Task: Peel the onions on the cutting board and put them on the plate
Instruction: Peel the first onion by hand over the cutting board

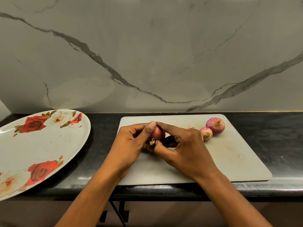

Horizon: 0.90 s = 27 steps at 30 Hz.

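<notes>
1. The left hand (129, 141) and right hand (185, 148) meet over the cutting board (229, 158), toward its 10 o'clock part; between them is the held onion (158, 133), small and reddish, with its skin on.
2. The left hand's fingers (151, 126) curl round the held onion, thumb on top; the right hand's fingers (167, 126) pinch it from the 3 o'clock side, forefinger tip touching the left thumb; the right thumb presses at the dry root tuft (152, 142) on the 6 o'clock side.
3. Toward the board's 1 o'clock corner lies a large onion (215, 125), purple and unpeeled; just beside it, at its 8 o'clock, a small onion (206, 133); a third onion (190, 128) peeks out behind the right hand, mostly hidden.
4. The plate (41, 145), white with red roses, sits at 9 o'clock from the board, apart from it, holding no onions.
5. Board and plate both rest on a black tabletop (278, 145); a grey-veined marble wall (147, 54) rises at 12 o'clock.
</notes>
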### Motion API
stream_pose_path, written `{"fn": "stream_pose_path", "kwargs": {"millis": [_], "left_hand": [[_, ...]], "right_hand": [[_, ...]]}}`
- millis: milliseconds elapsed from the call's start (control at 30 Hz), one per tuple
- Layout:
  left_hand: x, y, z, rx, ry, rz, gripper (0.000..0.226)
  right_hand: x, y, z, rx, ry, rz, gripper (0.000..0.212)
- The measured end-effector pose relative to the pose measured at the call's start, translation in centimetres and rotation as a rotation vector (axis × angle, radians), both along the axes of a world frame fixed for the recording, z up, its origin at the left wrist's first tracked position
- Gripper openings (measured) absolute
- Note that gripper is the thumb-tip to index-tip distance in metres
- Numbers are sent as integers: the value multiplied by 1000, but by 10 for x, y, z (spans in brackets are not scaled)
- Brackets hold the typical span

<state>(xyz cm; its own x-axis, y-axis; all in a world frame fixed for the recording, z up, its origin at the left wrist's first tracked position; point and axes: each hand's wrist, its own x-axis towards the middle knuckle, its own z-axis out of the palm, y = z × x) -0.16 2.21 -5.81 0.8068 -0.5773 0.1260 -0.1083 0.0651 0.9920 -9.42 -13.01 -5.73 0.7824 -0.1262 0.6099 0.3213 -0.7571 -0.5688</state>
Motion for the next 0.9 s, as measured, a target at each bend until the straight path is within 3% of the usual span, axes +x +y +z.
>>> {"fn": "stream_pose_path", "kwargs": {"millis": [367,900], "left_hand": [[2,2,1,-35,86,29,34],[-2,4,0,-67,20,-27,36]], "right_hand": [[-3,-1,-3,84,-70,-45,42],[-4,0,0,120,-27,-21,35]]}}
